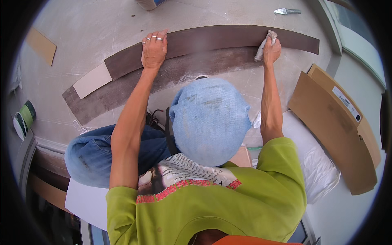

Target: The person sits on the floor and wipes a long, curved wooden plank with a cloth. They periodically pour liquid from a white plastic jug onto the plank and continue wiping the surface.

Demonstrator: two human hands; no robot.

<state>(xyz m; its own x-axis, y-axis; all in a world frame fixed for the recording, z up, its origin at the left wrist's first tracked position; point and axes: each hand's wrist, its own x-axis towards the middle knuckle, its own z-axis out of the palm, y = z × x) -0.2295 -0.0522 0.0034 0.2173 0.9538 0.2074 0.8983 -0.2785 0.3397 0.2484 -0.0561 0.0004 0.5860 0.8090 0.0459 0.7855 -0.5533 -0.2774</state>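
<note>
A long dark brown plank lies across the floor in front of me, overlapping a second, dustier brown plank. My left hand, with rings on several fingers, holds the upper plank left of its middle, its fingertips at the far edge. In my right hand is a crumpled white cloth, pressed against the same plank towards its right end. A pale beige rectangular piece lies on the lower plank, up against the upper plank's left end. My knee hides part of the floor below the planks.
A metal-bladed scraper lies far right on the concrete floor, and part of a bucket shows at the top. Flattened cardboard leans over white plastic wrapping at right. Left are a green-and-white roll and a tan board.
</note>
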